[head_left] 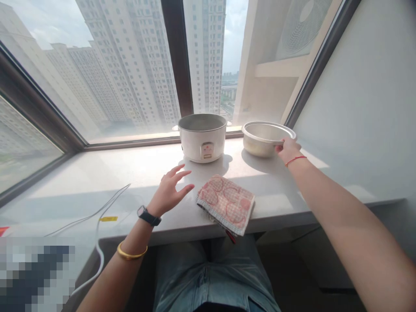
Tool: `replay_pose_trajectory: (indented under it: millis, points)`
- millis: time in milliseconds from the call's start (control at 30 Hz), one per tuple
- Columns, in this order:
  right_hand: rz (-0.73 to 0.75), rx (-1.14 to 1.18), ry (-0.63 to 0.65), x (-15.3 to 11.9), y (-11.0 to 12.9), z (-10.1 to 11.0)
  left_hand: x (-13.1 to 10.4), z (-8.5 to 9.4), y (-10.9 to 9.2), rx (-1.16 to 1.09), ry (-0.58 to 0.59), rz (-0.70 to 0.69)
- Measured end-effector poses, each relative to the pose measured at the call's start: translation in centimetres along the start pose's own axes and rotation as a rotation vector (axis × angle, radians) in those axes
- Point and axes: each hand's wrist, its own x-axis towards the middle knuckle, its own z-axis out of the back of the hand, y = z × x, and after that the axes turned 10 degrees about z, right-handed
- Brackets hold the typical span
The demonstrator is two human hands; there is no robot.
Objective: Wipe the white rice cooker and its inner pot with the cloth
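Near the window on the right, my right hand (288, 150) pinches the rim of a metal inner pot (260, 148). The pot looks slightly tilted, and a shadow lies under it; I cannot tell whether it touches the sill. To its left stands a white rice cooker body (195, 145), lidless, with a small switch panel facing me. My left hand (170, 190) hovers in front of the cooker, fingers apart and holding nothing. A folded pink patterned cloth (227, 201) lies between my hands, its near corner hanging over the sill's edge.
The white sill (136, 162) runs along dark-framed windows (178, 56). A white cord (99, 242) with a yellow tag (108, 219) trails over its left part. A pale wall (364, 108) rises at right. A blurred patch covers the lower left corner.
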Motion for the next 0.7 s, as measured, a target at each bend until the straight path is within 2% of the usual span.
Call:
replay_pose_trajectory:
  millis: [100,200,400,500,600,633,700]
  points:
    - [0.022,-0.037,-0.047,1.6,-0.5,-1.3,1.0,0.2,1.2,-0.053,0.018,0.103]
    - [0.040,-0.063,-0.028,2.6,-0.7,-2.0,3.1,0.2,2.1,-0.159,0.045,0.207]
    - [0.075,-0.142,0.024,3.4,-1.1,-2.8,10.4,-0.7,2.8,-0.744,-0.059,0.555]
    - [0.089,-0.227,0.054,3.5,-1.3,-3.0,14.2,-0.8,2.7,-0.939,-0.081,0.678]
    - [0.171,-0.349,0.000,2.4,-1.8,-2.9,17.6,-1.1,2.2,-1.099,-0.081,0.719]
    - [0.226,-0.386,-0.042,1.4,-2.2,-2.6,18.7,-1.3,2.1,-1.161,-0.088,0.716]
    - [0.379,-0.475,-0.019,-2.2,-3.5,-1.5,21.0,-1.8,1.8,-1.284,-0.112,0.682]
